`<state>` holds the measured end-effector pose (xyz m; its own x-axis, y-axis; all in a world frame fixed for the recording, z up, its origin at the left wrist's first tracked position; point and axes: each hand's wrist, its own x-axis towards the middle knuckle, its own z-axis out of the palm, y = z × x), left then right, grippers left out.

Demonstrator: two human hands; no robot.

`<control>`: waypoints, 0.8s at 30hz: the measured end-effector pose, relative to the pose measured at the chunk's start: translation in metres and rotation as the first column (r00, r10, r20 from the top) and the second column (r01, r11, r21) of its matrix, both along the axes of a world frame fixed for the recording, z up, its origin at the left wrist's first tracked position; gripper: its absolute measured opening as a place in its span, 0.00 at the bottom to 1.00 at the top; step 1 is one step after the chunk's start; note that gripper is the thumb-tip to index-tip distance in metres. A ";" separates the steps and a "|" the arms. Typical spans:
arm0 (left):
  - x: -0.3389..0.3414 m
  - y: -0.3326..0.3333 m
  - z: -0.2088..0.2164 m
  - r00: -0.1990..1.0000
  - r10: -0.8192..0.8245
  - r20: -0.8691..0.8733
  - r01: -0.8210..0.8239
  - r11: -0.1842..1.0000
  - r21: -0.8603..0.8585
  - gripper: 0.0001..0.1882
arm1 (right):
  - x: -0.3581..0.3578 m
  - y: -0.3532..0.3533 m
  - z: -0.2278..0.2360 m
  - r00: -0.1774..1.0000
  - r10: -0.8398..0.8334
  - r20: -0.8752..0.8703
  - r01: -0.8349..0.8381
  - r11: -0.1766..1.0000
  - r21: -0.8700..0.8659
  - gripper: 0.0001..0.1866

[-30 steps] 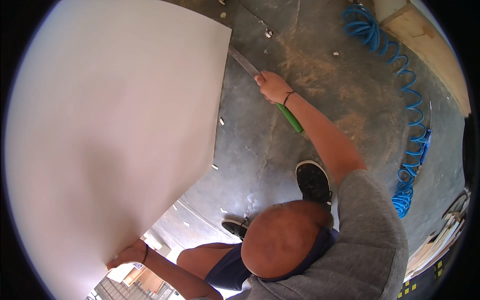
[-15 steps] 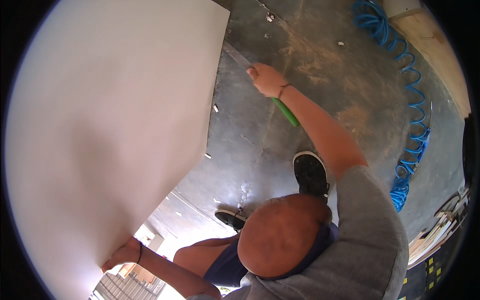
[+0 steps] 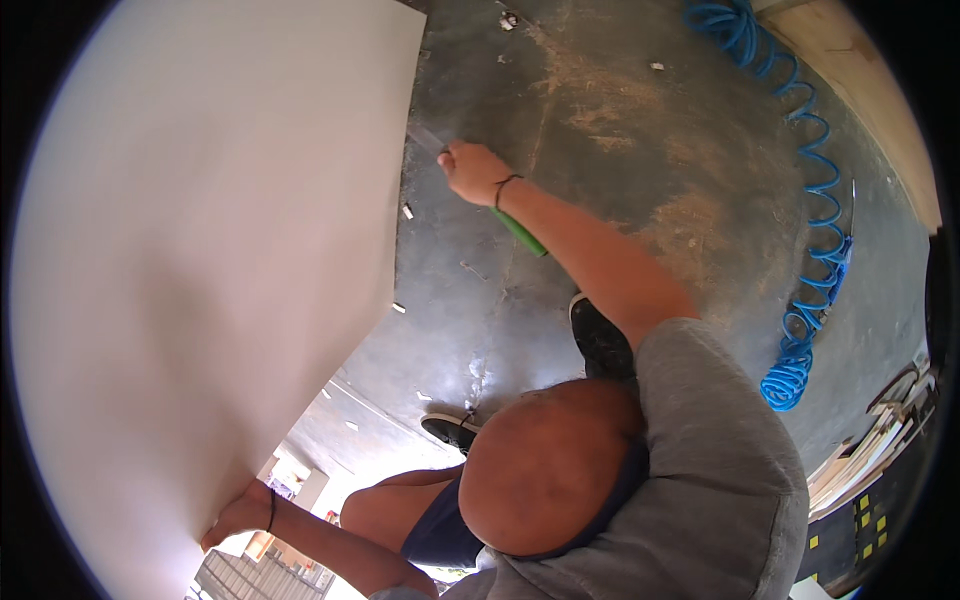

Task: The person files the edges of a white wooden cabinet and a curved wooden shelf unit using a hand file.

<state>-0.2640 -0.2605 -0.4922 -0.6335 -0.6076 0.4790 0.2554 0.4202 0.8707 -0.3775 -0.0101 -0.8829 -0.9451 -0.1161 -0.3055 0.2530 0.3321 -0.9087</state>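
Note:
A large white panel point(image 3: 230, 220) fills the left side of the view, its right edge running down and then slanting to the lower left. My right hand point(image 3: 472, 174) is closed around a green-handled flat file point(image 3: 522, 232). Its grey metal blade points up and left to the panel's right edge, and the blade's far end is hidden there. Down at the lower left, my left hand point(image 3: 238, 514) grips the panel's slanting lower edge, with some fingers out of sight.
A coiled blue air hose point(image 3: 822, 190) lies along the right, near a wooden board point(image 3: 870, 80). Stacked strips point(image 3: 865, 455) stand at the lower right. Small white scraps point(image 3: 399, 308) and brown dust mark the concrete floor point(image 3: 600, 200). My dark shoes point(image 3: 600, 340) are below.
My right hand has moved left and slightly down with the file, closer to the panel's edge, and less blade shows. My left hand keeps its hold. The whole view has shifted slightly.

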 end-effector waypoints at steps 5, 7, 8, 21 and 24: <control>-0.002 0.007 0.002 0.997 0.072 0.000 -0.072 0.994 -0.085 0.59 | 0.014 0.018 0.013 0.996 0.001 0.094 0.004 0.999 -0.049 0.17; -0.008 0.020 0.001 0.996 0.090 0.007 -0.088 0.989 -0.115 0.59 | 0.026 0.039 0.023 0.982 0.061 0.178 -0.048 0.996 -0.076 0.17; -0.012 0.030 -0.003 0.995 0.099 0.007 -0.098 0.989 -0.111 0.58 | 0.029 0.035 0.019 0.987 0.060 0.150 -0.049 0.996 -0.077 0.16; -0.008 0.026 -0.003 0.993 0.117 0.026 -0.111 0.981 -0.159 0.57 | 0.039 0.015 0.017 0.995 0.007 0.104 0.005 0.994 -0.111 0.16; -0.011 0.034 -0.005 0.993 0.102 0.055 -0.094 0.987 -0.131 0.57 | 0.031 -0.007 0.006 0.996 -0.031 0.089 0.039 0.995 -0.091 0.16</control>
